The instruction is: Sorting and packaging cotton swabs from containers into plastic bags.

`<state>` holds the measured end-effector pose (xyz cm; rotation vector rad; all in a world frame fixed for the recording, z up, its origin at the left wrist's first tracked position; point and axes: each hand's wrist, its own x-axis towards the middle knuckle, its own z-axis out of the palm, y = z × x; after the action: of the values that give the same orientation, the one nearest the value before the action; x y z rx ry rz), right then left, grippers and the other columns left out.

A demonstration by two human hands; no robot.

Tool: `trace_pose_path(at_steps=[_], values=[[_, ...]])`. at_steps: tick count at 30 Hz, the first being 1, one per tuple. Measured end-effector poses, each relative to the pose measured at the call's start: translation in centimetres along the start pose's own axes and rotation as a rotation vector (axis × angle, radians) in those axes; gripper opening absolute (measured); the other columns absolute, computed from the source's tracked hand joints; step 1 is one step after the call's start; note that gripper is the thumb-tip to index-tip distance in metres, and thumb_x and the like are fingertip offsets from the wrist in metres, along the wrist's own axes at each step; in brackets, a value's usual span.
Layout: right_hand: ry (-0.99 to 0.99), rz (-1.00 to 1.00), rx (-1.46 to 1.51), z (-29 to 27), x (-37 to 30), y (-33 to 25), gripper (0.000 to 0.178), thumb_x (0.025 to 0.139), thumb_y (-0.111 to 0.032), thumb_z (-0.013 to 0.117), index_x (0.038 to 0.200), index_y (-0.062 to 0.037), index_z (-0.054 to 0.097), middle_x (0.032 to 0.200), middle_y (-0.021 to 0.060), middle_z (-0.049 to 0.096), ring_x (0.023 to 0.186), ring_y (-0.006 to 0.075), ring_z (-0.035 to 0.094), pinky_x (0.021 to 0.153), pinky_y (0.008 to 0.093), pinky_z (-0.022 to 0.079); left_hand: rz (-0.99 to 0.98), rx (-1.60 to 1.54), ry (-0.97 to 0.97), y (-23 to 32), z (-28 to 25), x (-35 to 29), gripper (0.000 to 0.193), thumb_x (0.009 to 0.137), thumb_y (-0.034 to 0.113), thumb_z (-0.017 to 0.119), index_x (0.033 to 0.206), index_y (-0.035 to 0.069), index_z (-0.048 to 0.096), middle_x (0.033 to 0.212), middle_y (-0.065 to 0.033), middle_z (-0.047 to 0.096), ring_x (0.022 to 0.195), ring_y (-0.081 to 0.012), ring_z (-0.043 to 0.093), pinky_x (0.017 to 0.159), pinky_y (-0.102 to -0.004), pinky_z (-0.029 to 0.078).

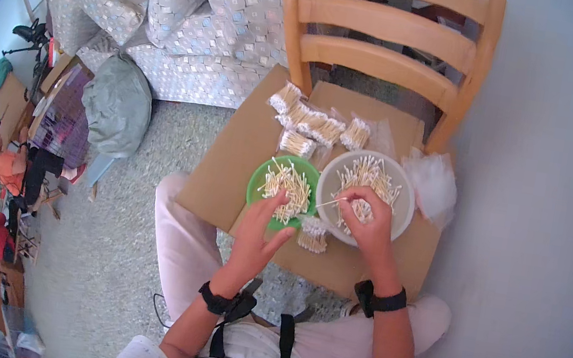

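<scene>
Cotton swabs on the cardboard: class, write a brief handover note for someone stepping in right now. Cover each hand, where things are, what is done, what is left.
Left hand: open, fingers on the green bowl of swabs.
Right hand: over the white bowl, pinching one swab.
Done: several filled packets lie at the cardboard's far edge, another packet between the bowls.
Left: both bowls hold loose swabs; empty clear bags wait right of the white bowl.
</scene>
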<state>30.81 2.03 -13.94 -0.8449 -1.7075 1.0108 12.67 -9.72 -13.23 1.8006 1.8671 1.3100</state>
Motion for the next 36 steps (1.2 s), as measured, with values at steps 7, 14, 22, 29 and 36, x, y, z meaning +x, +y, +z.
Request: trace_pose_path(at_steps=[7, 14, 22, 29, 36], values=[[-0.215, 0.052, 0.264, 1.0, -0.6, -0.6, 0.012, 0.082, -0.009, 0.069, 0.091, -0.0022, 0.067, 0.085, 0.0067, 0.068, 0.082, 0.0137, 0.064, 0.078, 0.0295, 0.049, -0.056, 0.047, -0.138, 0.8, 0.2, 0.1, 0.026, 0.083, 0.013, 0.07, 0.108, 0.006, 0.068, 0.089, -0.0068, 0.067, 0.083, -0.0218, 0.059, 0.074, -0.0342, 0.046], [-0.332, -0.038, -0.125, 1.9, -0.9, -0.5, 0.014, 0.081, -0.017, 0.07, 0.09, -0.0072, 0.065, 0.084, 0.0098, 0.067, 0.081, 0.0258, 0.065, 0.075, 0.0356, 0.05, -0.206, -0.03, 0.014, -0.4, -1.2, -0.6, 0.009, 0.085, 0.009, 0.068, 0.09, 0.002, 0.069, 0.079, -0.0044, 0.065, 0.07, -0.0134, 0.056, 0.06, -0.0258, 0.041], [-0.379, -0.084, 0.013, 2.1, -1.1, -0.6, 0.016, 0.082, -0.022, 0.068, 0.089, -0.0085, 0.066, 0.089, 0.0079, 0.067, 0.083, 0.0276, 0.064, 0.076, 0.0387, 0.05, -0.224, -0.154, 0.168, -0.3, -0.5, -0.5, 0.008, 0.088, 0.006, 0.064, 0.092, 0.001, 0.069, 0.081, -0.0038, 0.065, 0.069, -0.0085, 0.053, 0.061, -0.0234, 0.041], [-0.411, -0.179, -0.041, 2.5, -1.0, 1.3, 0.018, 0.082, -0.024, 0.068, 0.091, -0.0083, 0.067, 0.091, 0.0074, 0.065, 0.094, 0.027, 0.059, 0.084, 0.0372, 0.047, -0.216, -0.253, -0.017, 0.0, -0.6, -0.6, 0.013, 0.092, 0.009, 0.062, 0.1, 0.002, 0.068, 0.091, -0.0044, 0.067, 0.079, -0.0097, 0.06, 0.072, -0.0232, 0.047], [-0.161, -0.172, -0.224, 0.2, 0.1, 0.2, 0.015, 0.081, -0.025, 0.068, 0.087, -0.0106, 0.069, 0.098, 0.0073, 0.065, 0.1, 0.0285, 0.056, 0.092, 0.039, 0.044, -0.324, -0.254, 0.149, 0.6, -0.9, 0.4, 0.023, 0.098, 0.017, 0.055, 0.106, -0.001, 0.066, 0.093, -0.0058, 0.067, 0.083, -0.0116, 0.06, 0.077, -0.0259, 0.047]])
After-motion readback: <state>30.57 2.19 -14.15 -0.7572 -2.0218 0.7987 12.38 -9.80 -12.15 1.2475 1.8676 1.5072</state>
